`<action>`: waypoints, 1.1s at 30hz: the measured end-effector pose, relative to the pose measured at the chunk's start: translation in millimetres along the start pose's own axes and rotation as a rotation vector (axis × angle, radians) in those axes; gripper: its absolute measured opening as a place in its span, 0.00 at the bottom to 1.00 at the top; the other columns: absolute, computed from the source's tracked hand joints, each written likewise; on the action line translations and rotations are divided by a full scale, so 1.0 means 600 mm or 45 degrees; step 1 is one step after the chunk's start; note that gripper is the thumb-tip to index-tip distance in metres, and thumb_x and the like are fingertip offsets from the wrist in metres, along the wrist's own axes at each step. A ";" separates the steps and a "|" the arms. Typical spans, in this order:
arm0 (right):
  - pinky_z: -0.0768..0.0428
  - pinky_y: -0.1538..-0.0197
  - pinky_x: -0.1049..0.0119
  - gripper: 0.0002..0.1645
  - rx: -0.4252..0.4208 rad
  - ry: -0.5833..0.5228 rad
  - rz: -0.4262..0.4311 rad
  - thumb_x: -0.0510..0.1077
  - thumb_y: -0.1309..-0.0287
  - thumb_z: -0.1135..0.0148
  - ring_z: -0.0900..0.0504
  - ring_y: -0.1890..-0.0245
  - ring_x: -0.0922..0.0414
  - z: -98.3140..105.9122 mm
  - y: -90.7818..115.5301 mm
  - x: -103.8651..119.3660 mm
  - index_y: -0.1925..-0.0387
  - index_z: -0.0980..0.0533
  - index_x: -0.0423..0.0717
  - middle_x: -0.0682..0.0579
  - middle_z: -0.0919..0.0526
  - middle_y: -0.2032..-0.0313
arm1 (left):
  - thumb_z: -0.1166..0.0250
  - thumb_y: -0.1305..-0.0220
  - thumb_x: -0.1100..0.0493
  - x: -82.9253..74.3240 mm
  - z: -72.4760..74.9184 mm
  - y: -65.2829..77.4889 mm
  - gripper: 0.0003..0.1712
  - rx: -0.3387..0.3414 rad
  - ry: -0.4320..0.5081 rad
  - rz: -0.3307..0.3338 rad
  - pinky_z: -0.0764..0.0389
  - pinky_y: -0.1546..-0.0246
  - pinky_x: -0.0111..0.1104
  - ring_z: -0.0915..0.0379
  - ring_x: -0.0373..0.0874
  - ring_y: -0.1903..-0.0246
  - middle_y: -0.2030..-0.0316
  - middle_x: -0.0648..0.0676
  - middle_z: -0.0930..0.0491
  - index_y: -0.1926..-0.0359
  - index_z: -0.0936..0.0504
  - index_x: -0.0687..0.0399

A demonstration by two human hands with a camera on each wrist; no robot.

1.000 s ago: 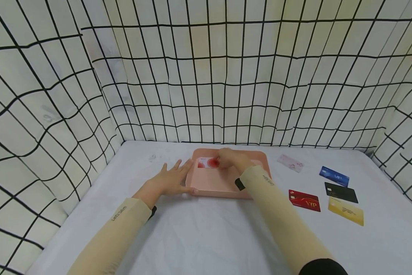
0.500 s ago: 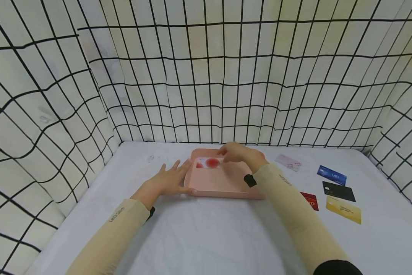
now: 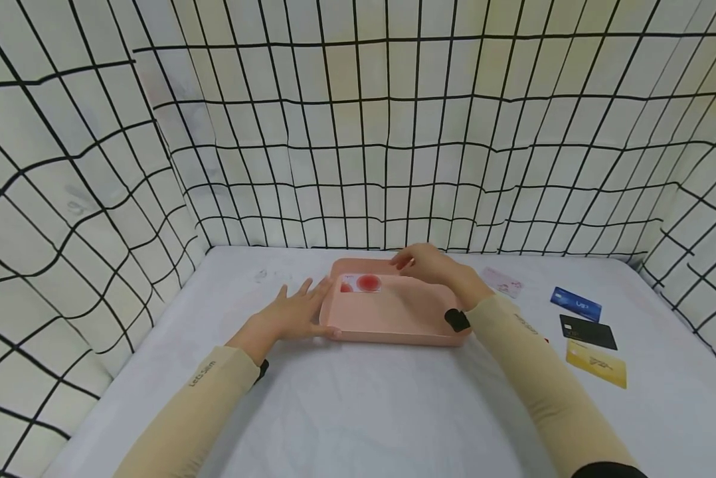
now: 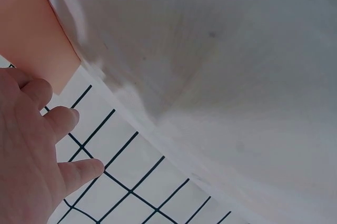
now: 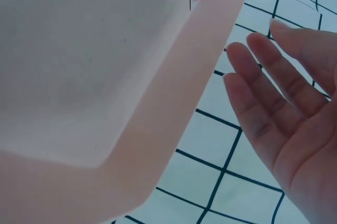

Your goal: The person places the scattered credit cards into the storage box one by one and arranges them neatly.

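Observation:
A shallow pink tray (image 3: 394,318) lies on the white table, and a white card with red round patterns (image 3: 360,283) rests in its far left part. My left hand (image 3: 295,312) touches the tray's left edge with spread fingers; in the left wrist view its fingers (image 4: 66,124) lie beside the tray's pink wall (image 4: 31,29). Over the far right part of the tray is my right hand (image 3: 432,265), its fingers loosely bent. The right wrist view shows that hand (image 5: 289,103) holding nothing, beyond the tray's rim (image 5: 174,98).
Right of the tray lie a pale pink card (image 3: 501,282), a blue card (image 3: 576,304), a black card (image 3: 588,332) and a yellow card (image 3: 597,363). The right sleeve (image 3: 531,365) hides most of a red card. Black wire grid (image 3: 388,166) surrounds the table's back and sides.
My right hand has let go of the red-patterned card, lifted and moved right across the tray. Its sleeve now covers most of the red card. My left hand stays at the tray's edge.

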State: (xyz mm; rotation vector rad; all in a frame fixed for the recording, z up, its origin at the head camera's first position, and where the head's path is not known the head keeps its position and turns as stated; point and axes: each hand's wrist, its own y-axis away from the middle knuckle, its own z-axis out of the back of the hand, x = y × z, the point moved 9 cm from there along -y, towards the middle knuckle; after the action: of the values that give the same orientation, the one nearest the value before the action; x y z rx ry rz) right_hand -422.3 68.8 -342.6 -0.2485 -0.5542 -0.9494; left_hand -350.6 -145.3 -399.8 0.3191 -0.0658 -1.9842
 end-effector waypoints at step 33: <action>0.20 0.44 0.43 0.21 -0.355 -0.199 -0.210 0.41 0.26 0.42 0.17 0.49 0.37 0.112 0.129 -0.173 0.38 0.23 0.33 0.34 0.18 0.45 | 0.39 0.37 0.24 0.001 -0.001 0.001 0.64 0.002 -0.004 0.033 0.63 0.29 0.68 0.65 0.61 0.21 0.19 0.56 0.57 0.17 0.57 0.55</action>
State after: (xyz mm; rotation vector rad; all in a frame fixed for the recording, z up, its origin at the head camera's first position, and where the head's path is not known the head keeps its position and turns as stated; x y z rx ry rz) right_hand -428.9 214.1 -340.8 -0.5369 -0.5916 -1.1749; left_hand -350.0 -146.0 -400.4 0.3145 -0.0733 -1.9593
